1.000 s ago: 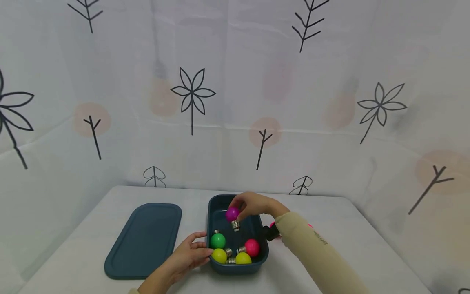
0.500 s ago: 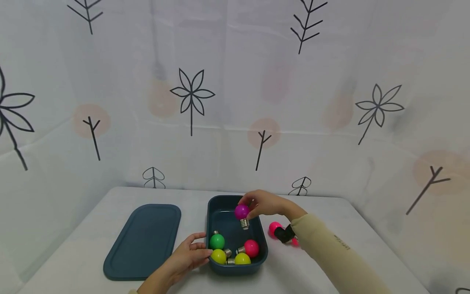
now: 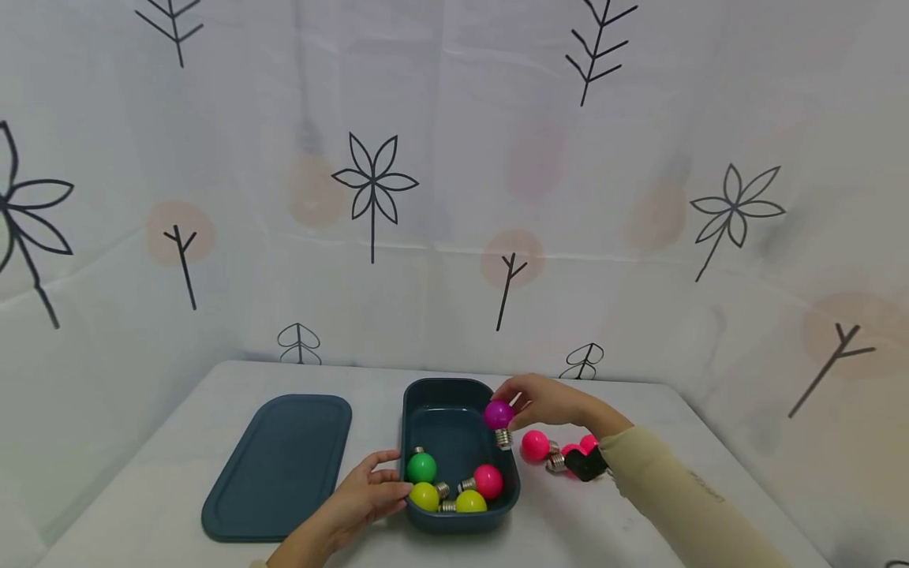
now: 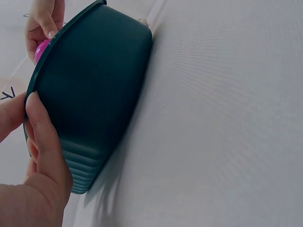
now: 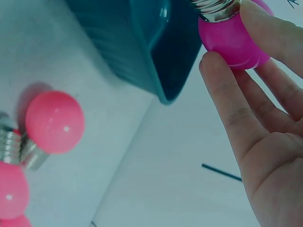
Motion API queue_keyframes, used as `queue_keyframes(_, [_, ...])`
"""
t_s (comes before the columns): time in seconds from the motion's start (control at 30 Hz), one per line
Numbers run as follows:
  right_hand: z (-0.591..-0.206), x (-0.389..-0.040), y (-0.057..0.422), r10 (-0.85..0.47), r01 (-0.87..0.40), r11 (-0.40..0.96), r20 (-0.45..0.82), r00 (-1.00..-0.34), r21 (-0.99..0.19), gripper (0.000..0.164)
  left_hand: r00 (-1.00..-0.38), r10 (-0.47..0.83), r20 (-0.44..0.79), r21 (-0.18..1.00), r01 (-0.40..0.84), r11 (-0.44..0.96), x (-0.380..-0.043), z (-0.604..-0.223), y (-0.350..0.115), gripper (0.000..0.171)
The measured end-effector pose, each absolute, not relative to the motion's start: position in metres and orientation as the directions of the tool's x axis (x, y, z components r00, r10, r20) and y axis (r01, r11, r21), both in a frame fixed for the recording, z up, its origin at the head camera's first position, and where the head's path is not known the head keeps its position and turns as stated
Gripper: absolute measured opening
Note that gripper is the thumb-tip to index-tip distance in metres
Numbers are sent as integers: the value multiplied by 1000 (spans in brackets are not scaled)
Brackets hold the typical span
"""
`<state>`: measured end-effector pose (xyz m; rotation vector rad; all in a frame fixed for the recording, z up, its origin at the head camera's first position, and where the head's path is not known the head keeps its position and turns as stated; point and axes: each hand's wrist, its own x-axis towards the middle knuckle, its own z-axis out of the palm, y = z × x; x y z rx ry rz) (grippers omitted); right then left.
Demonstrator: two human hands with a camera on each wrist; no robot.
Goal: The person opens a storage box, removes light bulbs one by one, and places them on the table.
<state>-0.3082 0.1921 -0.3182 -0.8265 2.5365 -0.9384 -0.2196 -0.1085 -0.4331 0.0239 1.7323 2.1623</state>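
My right hand pinches a purple light bulb by thumb and fingers, its metal screw base pointing down, over the right rim of a dark teal box. In the right wrist view the fingertips cup the purple bulb's globe. My left hand holds the box by its near left rim; thumb and fingers show on either side of the edge in the left wrist view. Inside, towards the near end, lie a green bulb, two yellow bulbs and a red bulb.
Several pink bulbs lie in a group on the table right of the box, partly hidden by the dark wrist device. To the left lies a flat teal lid or tray. A patterned white curtain hangs behind the table.
My right hand has carried the purple bulb rightward from over the box's middle to its right rim. More of the pink bulbs now show. The left hand stays at the box.
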Motion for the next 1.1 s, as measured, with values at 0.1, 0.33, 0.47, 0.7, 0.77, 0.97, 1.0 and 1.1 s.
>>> queue_keyframes(0.1, [-319,-307,201,-606,-408,625,-84,-791,-666,41,-933,293,-209,947,-267,-176,-219,-433,-109,72])
queue_keyframes(0.33, [-317,-300,218,-595,-399,629,-82,-800,-667,41,-933,292,-211,947,-269,-177,-219,-433,-108,72])
queue_keyframes(0.47, [-321,-298,227,-589,-394,632,-83,-804,-667,42,-932,288,-219,944,-277,-177,-219,-432,-108,72])
queue_keyframes(0.7, [-332,-297,239,-595,-388,625,-91,-799,-677,40,-934,283,-221,947,-274,-166,-219,-431,-108,73])
queue_keyframes(0.77, [-335,-297,241,-597,-387,622,-92,-797,-681,40,-934,283,-221,948,-274,-163,-219,-431,-108,73])
queue_keyframes(0.97, [-345,-294,246,-582,-357,625,-110,-806,-694,39,-934,285,-218,949,-271,-161,-219,-431,-108,72])
queue_keyframes(1.0, [-347,-293,247,-579,-354,627,-111,-808,-694,39,-934,286,-217,949,-270,-161,-219,-432,-108,72])
queue_keyframes(1.1, [-352,-292,247,-572,-351,633,-111,-813,-690,39,-934,286,-215,949,-269,-164,-220,-433,-108,72])
